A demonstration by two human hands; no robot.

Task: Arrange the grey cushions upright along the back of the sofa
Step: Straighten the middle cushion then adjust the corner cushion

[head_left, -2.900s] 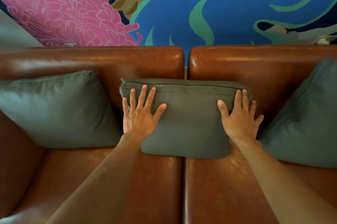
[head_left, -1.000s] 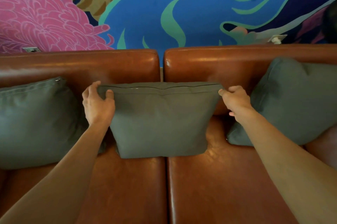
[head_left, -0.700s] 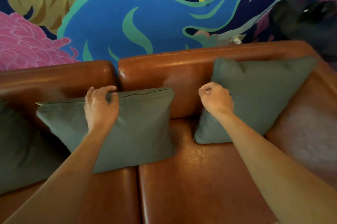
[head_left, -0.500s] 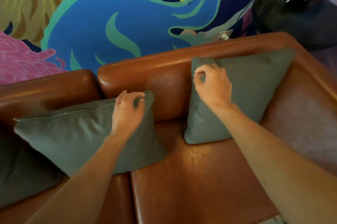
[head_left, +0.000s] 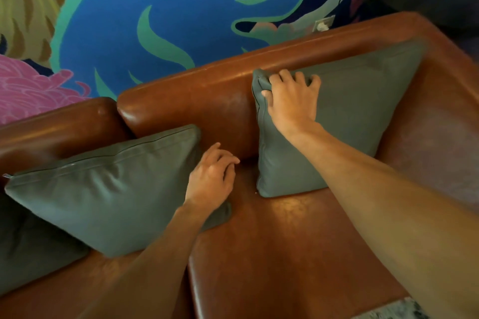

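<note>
The fingers of the right hand are curled over the top left corner of the right cushion, pinched there against the sofa back. The left hand, loosely curled and holding nothing, is seen beside the middle cushion. Soft, light stuffing is judged best gripped at corners; open seat lies between both cushions.

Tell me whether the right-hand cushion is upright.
Upright: the right cushion leans against the sofa back, right hand gripping its top corner.
</note>
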